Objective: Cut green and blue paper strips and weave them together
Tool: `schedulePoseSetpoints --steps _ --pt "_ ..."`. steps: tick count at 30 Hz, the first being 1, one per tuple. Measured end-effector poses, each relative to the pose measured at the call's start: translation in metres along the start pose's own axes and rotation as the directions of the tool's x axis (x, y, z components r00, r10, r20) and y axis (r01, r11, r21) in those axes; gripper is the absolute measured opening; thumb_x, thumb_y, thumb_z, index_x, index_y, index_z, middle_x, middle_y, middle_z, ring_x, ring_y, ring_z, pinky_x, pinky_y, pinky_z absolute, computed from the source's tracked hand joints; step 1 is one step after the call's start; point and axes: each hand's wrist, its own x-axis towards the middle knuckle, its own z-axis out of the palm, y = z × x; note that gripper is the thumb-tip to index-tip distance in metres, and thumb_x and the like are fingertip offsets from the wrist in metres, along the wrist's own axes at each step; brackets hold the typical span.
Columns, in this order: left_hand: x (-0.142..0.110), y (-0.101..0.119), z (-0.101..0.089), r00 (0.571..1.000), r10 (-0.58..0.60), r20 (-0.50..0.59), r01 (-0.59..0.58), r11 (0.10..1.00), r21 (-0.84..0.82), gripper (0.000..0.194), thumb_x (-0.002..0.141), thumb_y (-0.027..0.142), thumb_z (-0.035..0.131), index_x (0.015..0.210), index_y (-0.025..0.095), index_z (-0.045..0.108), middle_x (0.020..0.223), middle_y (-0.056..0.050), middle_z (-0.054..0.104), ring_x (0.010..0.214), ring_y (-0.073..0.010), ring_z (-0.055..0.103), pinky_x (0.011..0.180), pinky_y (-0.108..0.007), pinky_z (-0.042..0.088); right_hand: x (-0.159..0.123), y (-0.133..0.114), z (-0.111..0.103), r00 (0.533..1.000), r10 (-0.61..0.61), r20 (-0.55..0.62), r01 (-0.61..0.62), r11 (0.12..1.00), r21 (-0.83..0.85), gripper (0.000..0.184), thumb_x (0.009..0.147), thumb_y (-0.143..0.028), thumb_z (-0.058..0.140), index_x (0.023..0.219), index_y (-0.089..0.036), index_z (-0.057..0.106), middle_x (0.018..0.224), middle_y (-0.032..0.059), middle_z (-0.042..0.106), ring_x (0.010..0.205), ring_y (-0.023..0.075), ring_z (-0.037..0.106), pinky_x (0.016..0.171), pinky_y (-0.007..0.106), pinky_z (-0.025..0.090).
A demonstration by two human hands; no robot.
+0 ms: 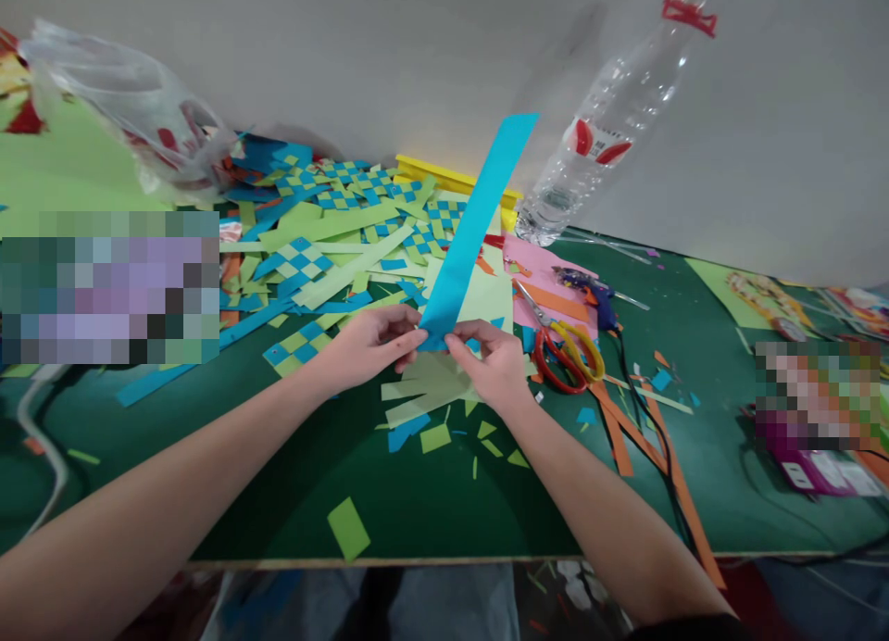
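A long blue paper strip [472, 224] slants up and away from me, its near end pinched between both hands. My left hand [379, 343] is closed on the left edge of that end. On the right edge, my right hand [492, 358] grips it between thumb and fingers. Beneath the hands lies a pale green paper sheet [437, 391] with its near side cut into strips. Just left of my left hand rests a blue and green woven paper square [298, 347]. Scissors with red and yellow handles [566, 349] lie right of my right hand.
Several woven squares and loose strips [347, 219] are heaped at the back. A clear plastic bottle [604, 122] leans by the wall, near a glue gun [590, 294] with a black cord on pink paper. A plastic bag [131, 104] stands back left. Paper scraps [436, 437] dot the green table [278, 493].
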Motion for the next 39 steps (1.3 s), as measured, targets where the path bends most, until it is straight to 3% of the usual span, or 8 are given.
schedulePoseSetpoints --steps 8,14,19,22,27,32,39 --pt "-0.001 -0.001 -0.002 0.991 0.088 -0.103 -0.069 0.982 0.179 0.036 0.084 0.047 0.059 0.064 0.019 0.051 0.051 0.003 0.055 0.048 -0.0102 0.052 0.049 -0.021 0.039 -0.003 -0.001 0.000 0.993 -0.002 0.117 0.004 1.000 -0.014 0.015 0.081 -0.036 0.065 0.082 -0.022 0.068 0.071 0.0005 0.071 0.068 0.0155 0.066 0.064 0.029 0.053" --pt "0.001 -0.004 -0.001 0.994 -0.020 -0.109 0.027 0.998 0.062 0.036 0.082 0.047 0.061 0.064 0.020 0.047 0.049 0.003 0.056 0.045 -0.0104 0.052 0.046 -0.021 0.037 -0.003 0.001 0.000 0.991 0.003 0.134 -0.003 1.000 0.000 0.015 0.081 -0.037 0.065 0.082 -0.022 0.068 0.071 0.0002 0.071 0.067 0.0152 0.065 0.065 0.029 0.053" --pt "0.001 -0.006 -0.003 0.996 -0.002 -0.088 0.006 0.999 0.046 0.036 0.080 0.049 0.064 0.064 0.019 0.053 0.051 0.003 0.056 0.048 -0.0104 0.052 0.049 -0.022 0.039 -0.002 0.002 0.000 0.988 -0.001 0.154 -0.001 1.000 0.013 0.014 0.081 -0.036 0.064 0.082 -0.022 0.067 0.071 0.0004 0.071 0.068 0.0154 0.065 0.063 0.029 0.052" --pt "0.002 -0.008 -0.004 0.990 0.011 -0.143 -0.002 0.998 0.063 0.036 0.080 0.051 0.064 0.066 0.018 0.058 0.054 0.002 0.055 0.051 -0.0111 0.052 0.050 -0.023 0.040 -0.003 0.000 0.000 0.984 0.010 0.177 -0.009 1.000 -0.001 0.012 0.081 -0.034 0.065 0.080 -0.022 0.067 0.072 0.0004 0.071 0.069 0.0151 0.065 0.065 0.029 0.051" --pt "0.005 -0.015 -0.003 0.963 -0.018 -0.269 -0.002 0.997 -0.072 0.035 0.075 0.053 0.069 0.077 0.018 0.065 0.069 -0.002 0.065 0.061 -0.0149 0.058 0.055 -0.026 0.044 -0.003 -0.005 -0.001 0.976 0.002 0.220 0.011 0.998 -0.061 0.012 0.080 -0.031 0.064 0.075 -0.021 0.065 0.071 0.0002 0.069 0.069 0.0142 0.063 0.069 0.028 0.048" --pt "0.009 -0.020 -0.006 0.928 -0.071 -0.366 -0.028 0.966 -0.258 0.033 0.070 0.049 0.075 0.075 0.018 0.064 0.068 0.000 0.062 0.061 -0.0122 0.055 0.058 -0.025 0.044 -0.003 -0.005 -0.001 0.963 -0.017 0.270 0.027 0.999 -0.032 0.011 0.080 -0.030 0.063 0.073 -0.021 0.064 0.068 -0.0008 0.067 0.066 0.0130 0.061 0.069 0.028 0.049" --pt "0.011 -0.024 -0.006 0.922 -0.100 -0.375 -0.112 0.857 -0.503 0.023 0.069 0.034 0.079 0.073 0.016 0.066 0.060 0.002 0.056 0.056 -0.0083 0.049 0.056 -0.022 0.041 -0.003 -0.005 -0.002 0.944 -0.019 0.329 0.034 0.999 -0.041 0.008 0.077 -0.026 0.065 0.073 -0.019 0.064 0.069 -0.0005 0.065 0.065 0.0113 0.059 0.066 0.025 0.049"
